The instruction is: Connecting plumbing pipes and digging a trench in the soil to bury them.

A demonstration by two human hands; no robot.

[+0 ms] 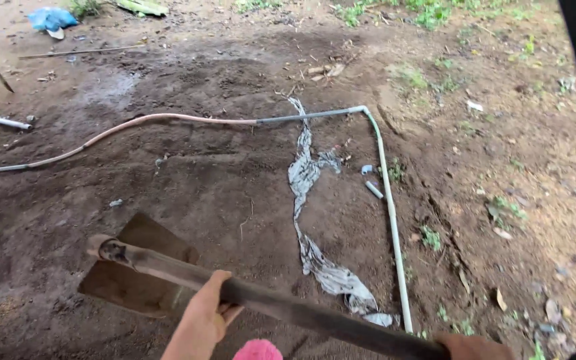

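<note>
A person holds a hoe [168, 267] over bare, damp brown soil [221, 180]. The left hand [203, 319] is clenched around the middle of the round, dark wooden handle; the right hand [473, 347], at the 5 o'clock edge of view, grips the handle's end. The handle's long axis runs from 4 o'clock up to 10 o'clock, ending in a flat, rust-brown metal blade resting on the soil just beyond the left hand, which is the nearer one. At 12 o'clock lie a bent thin pipe [389, 213], a hose [135, 123] and a crumpled grey plastic strip [308, 200].
</note>
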